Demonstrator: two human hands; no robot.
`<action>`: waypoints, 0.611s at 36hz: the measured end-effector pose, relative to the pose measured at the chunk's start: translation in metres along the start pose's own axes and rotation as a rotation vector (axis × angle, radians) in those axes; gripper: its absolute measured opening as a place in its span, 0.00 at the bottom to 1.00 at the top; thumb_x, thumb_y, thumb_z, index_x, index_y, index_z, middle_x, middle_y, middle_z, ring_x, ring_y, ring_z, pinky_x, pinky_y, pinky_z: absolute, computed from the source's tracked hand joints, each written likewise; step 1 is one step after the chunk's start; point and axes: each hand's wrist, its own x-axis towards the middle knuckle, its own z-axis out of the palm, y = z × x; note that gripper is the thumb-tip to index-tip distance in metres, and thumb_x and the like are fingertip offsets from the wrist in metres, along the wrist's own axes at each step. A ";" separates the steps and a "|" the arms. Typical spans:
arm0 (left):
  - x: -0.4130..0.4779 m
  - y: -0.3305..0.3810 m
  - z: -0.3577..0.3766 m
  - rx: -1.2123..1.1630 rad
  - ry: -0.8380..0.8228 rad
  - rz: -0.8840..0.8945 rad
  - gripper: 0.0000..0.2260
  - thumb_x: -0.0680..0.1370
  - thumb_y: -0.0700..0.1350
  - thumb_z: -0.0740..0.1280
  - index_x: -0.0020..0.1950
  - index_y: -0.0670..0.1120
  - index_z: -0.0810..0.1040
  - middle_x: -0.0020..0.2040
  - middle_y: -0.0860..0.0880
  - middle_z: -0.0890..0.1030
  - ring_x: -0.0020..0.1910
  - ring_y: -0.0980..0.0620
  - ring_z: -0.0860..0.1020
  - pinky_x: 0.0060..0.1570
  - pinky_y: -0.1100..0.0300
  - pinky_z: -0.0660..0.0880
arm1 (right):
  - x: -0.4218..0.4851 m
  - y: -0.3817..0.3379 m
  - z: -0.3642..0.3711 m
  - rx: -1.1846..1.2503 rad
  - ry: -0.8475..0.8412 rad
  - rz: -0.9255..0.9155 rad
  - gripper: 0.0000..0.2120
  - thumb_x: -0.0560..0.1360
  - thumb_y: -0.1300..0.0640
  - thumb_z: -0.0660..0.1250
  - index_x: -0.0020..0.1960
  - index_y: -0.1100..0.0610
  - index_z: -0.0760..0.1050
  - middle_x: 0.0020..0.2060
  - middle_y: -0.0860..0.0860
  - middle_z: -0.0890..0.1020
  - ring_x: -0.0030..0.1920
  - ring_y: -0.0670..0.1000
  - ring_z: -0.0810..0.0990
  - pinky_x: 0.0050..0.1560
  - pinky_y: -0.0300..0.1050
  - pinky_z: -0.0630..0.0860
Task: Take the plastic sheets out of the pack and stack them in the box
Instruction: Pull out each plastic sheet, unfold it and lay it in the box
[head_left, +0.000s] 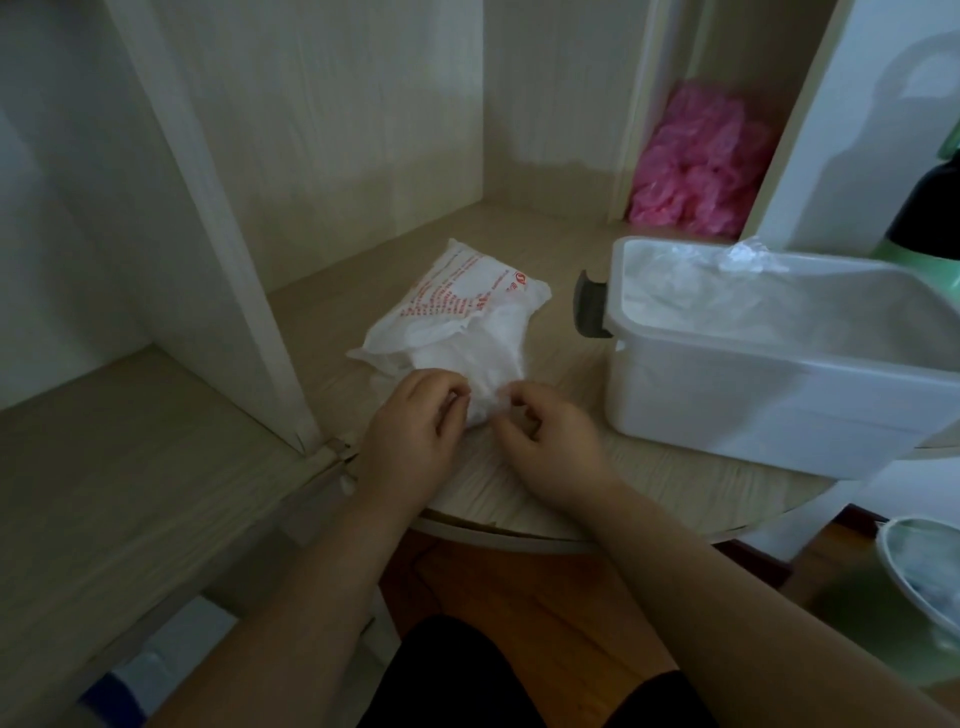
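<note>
Shelf (649, 483) first: a pale wood-grain board with a rounded front edge, on which everything is set. At the right the box (727, 405) is stood, white and lidless, with crumpled clear plastic seen inside and draped over its far rim. A pink bundle (701, 161) is tucked into the back corner. Just left of the box, apart from it, the pack (457, 306) is laid flat, white with red print, its near end opened. From that opening the sheets (483, 374) are bunched out toward the front edge. The left hand (410, 431) is curled, fingertips pinched on the bunch's left side. The right hand (556, 447) is curled likewise, pinched on its right side.

The pulling-out step is judged to be in hand, with stacking partly done. Next, a sheet would have to be parted from the bunch, drawn clear of the pack and carried over the box's rim. Thin film is likely to cling, so a light pinch is called for.
</note>
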 end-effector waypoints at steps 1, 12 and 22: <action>0.000 0.001 -0.001 -0.020 0.003 -0.002 0.10 0.77 0.46 0.59 0.46 0.43 0.78 0.44 0.49 0.80 0.44 0.58 0.74 0.43 0.73 0.66 | -0.001 -0.001 -0.001 -0.004 -0.017 -0.021 0.18 0.77 0.55 0.64 0.66 0.53 0.71 0.62 0.50 0.75 0.55 0.48 0.75 0.54 0.38 0.68; 0.021 0.010 -0.019 -0.635 0.168 -0.579 0.07 0.79 0.41 0.65 0.45 0.54 0.74 0.50 0.50 0.81 0.49 0.55 0.80 0.47 0.59 0.77 | 0.022 -0.013 -0.005 -0.322 -0.468 0.014 0.35 0.74 0.54 0.64 0.77 0.49 0.51 0.74 0.51 0.61 0.72 0.54 0.61 0.72 0.54 0.60; 0.070 0.021 -0.056 -0.695 0.578 -0.448 0.09 0.80 0.40 0.63 0.45 0.54 0.72 0.34 0.61 0.79 0.34 0.65 0.76 0.38 0.66 0.74 | 0.040 -0.032 -0.022 -0.262 -0.616 0.142 0.23 0.80 0.52 0.59 0.73 0.54 0.60 0.72 0.55 0.64 0.70 0.56 0.65 0.68 0.49 0.63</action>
